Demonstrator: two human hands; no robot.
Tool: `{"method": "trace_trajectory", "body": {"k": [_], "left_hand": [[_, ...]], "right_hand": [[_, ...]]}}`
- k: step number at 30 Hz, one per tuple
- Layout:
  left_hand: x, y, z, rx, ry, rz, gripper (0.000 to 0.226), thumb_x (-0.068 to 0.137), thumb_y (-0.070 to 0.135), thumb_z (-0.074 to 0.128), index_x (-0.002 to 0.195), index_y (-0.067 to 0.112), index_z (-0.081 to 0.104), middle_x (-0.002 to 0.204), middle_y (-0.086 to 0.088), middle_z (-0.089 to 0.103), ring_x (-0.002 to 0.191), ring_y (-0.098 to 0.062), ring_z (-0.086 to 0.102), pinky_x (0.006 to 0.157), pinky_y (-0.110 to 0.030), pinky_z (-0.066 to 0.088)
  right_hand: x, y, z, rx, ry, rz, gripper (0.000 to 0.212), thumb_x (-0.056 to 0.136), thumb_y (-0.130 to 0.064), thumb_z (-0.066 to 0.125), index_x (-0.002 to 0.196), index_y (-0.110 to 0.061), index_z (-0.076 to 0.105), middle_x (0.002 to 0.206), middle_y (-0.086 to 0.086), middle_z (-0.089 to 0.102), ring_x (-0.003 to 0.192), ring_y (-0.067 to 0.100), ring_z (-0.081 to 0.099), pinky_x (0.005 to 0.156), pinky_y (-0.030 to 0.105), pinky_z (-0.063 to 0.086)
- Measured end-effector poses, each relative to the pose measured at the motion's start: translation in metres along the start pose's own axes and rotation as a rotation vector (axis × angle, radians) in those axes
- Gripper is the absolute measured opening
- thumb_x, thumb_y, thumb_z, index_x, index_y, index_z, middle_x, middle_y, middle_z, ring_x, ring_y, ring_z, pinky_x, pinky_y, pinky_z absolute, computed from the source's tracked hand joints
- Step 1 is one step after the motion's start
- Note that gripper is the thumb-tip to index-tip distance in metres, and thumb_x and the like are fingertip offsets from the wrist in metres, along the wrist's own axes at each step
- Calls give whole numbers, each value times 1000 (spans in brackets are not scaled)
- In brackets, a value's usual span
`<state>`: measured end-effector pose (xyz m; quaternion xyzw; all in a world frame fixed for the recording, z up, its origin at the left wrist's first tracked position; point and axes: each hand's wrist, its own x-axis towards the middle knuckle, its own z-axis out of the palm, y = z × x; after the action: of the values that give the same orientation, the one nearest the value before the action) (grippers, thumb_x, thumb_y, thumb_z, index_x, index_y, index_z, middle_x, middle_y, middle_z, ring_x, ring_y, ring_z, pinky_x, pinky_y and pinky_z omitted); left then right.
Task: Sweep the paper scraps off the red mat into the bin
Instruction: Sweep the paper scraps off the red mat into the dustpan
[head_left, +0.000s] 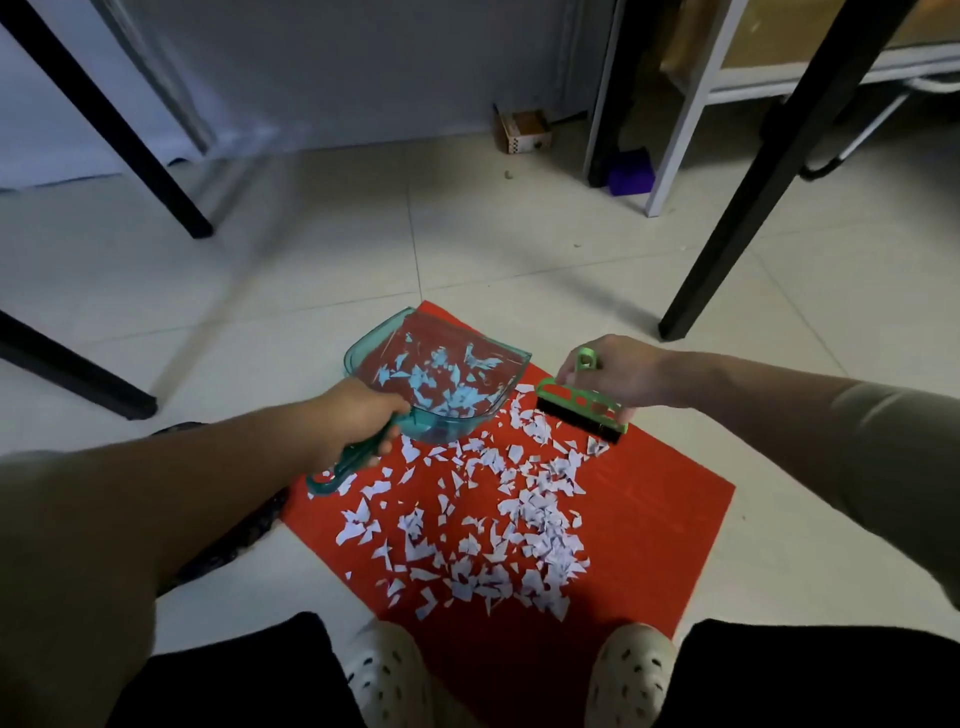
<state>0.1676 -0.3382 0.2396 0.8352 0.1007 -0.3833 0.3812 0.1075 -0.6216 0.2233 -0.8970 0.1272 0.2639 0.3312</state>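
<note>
A red mat (660, 499) lies on the tiled floor, strewn with several white paper scraps (498, 525). My left hand (358, 421) grips the handle of a clear teal dustpan (441, 374), which is held tilted over the mat's far corner and holds several scraps. My right hand (618, 376) grips a green hand brush (582, 410) with black bristles, just right of the dustpan, its bristles down at the far edge of the scrap pile. No bin is in view.
Black table legs (748, 208) stand at the right and at the left (119, 140). A white shelf frame (675, 145), a small cardboard box (522, 132) and a purple block (631, 171) are at the back. My feet in white clogs (631, 675) are at the mat's near edge.
</note>
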Motion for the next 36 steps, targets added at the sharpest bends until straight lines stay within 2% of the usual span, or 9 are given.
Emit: {"method": "trace_trajectory", "body": {"k": [5, 8, 11, 16, 18, 22, 29, 33, 36], "left_hand": [[38, -25, 17, -79, 23, -5, 21, 98, 18, 54, 85, 3, 62, 58, -8, 54, 47, -17, 47, 46, -27, 43], [55, -43, 37, -110, 76, -27, 25, 97, 19, 55, 78, 4, 62, 56, -6, 54, 46, -16, 47, 43, -26, 42], [72, -59, 58, -143, 98, -13, 21, 97, 21, 55, 85, 5, 63, 62, -7, 56, 50, -17, 49, 46, -27, 43], [93, -78, 85, -169, 106, -12, 26, 98, 22, 56, 81, 3, 61, 64, -10, 57, 48, -18, 50, 43, -26, 42], [100, -84, 94, -202, 97, -4, 31, 98, 23, 55, 76, 1, 59, 63, -12, 56, 51, -22, 49, 48, -31, 42], [107, -91, 110, -231, 101, 0, 31, 99, 25, 54, 82, 0, 61, 66, -10, 57, 56, -23, 51, 57, -36, 45], [107, -101, 123, -232, 92, -38, 29, 99, 25, 52, 81, 4, 58, 67, -7, 56, 55, -17, 52, 53, -28, 44], [105, -107, 127, -221, 88, -40, 30, 100, 25, 50, 82, 3, 58, 67, -7, 55, 56, -17, 52, 54, -28, 44], [101, -109, 130, -238, 101, -39, 29, 100, 24, 50, 81, 3, 57, 68, -8, 54, 57, -17, 50, 54, -28, 42]], "right_hand": [[29, 43, 33, 201, 213, 126, 17, 100, -22, 48, 103, -14, 63, 99, 7, 64, 77, 19, 64, 55, 26, 52], [46, 73, 55, 189, 366, 190, 15, 97, -21, 51, 99, -18, 65, 99, 11, 68, 77, 25, 65, 61, 28, 50], [56, 100, 72, 188, 485, 241, 16, 95, -20, 52, 101, -17, 67, 96, 12, 67, 75, 28, 60, 65, 27, 44], [69, 134, 96, 181, 627, 289, 20, 98, -21, 52, 109, -14, 67, 91, 9, 64, 60, 13, 51, 52, 24, 38], [77, 144, 106, 166, 641, 292, 22, 98, -21, 52, 113, -13, 66, 100, 11, 64, 64, 12, 50, 53, 23, 36], [91, 158, 118, 133, 626, 278, 27, 98, -20, 49, 119, -14, 64, 115, 16, 63, 93, 29, 58, 73, 26, 39], [106, 153, 130, 90, 529, 283, 25, 98, -15, 47, 119, -15, 62, 113, 15, 61, 79, 25, 56, 63, 31, 45], [99, 142, 142, 129, 512, 172, 20, 97, -18, 50, 107, -17, 66, 109, 10, 63, 80, 27, 63, 72, 46, 58], [96, 144, 142, 122, 576, 152, 22, 97, -17, 48, 109, -17, 66, 110, 9, 62, 78, 24, 61, 71, 43, 58]]}}
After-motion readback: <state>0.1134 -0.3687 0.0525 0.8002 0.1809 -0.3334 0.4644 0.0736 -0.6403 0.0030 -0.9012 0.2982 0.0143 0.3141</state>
